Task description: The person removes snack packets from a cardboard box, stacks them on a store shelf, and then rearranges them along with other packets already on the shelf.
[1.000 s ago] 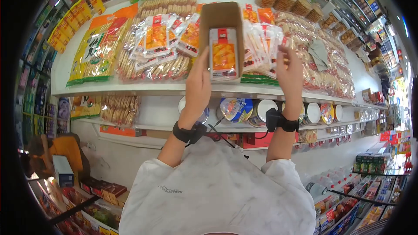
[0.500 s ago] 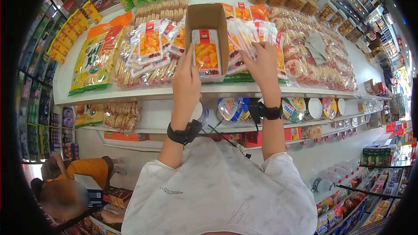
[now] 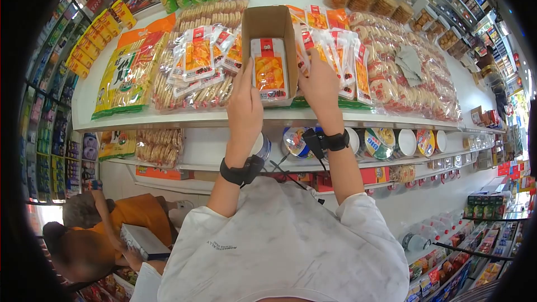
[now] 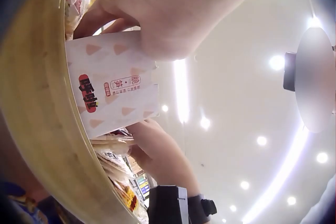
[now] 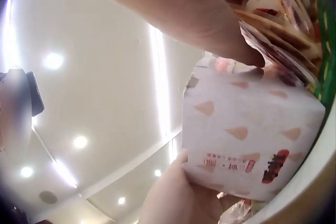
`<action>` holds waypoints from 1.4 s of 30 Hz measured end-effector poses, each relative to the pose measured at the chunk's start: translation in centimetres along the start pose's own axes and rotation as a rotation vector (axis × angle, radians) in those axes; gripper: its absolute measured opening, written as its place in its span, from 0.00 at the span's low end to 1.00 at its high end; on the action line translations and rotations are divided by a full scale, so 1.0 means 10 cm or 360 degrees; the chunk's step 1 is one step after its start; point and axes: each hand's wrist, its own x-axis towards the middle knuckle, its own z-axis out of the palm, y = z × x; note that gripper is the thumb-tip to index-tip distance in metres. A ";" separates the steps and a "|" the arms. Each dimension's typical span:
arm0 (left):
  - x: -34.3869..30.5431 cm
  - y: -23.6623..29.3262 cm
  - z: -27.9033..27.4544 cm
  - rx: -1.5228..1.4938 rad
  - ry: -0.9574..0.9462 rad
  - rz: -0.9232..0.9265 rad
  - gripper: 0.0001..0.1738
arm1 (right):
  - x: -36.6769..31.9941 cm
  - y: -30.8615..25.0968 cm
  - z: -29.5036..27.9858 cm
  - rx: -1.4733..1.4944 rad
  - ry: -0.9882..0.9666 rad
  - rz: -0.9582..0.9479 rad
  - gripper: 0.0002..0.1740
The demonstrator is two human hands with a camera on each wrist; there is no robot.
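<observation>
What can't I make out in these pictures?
- How many packets fill the box: head view, hidden by the front packet.
- Left hand's fingertips: left wrist view, hidden behind the box.
- Whether the right hand grips a packet: head view, hidden by the hand itself.
- Shirt lettering: head view, too small.

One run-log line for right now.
Left hand: holding open box | Right hand: on loose packets beside box | Inside box: red-topped packet

Matt, smooth paper-like box (image 3: 270, 22) beside glossy, crinkled plastic snack packets (image 3: 197, 53).
</observation>
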 end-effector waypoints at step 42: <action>-0.07 0.35 -0.18 -0.1687 -0.0386 -0.0315 0.35 | -0.61 -0.45 -0.46 0.1923 0.0234 0.0166 0.17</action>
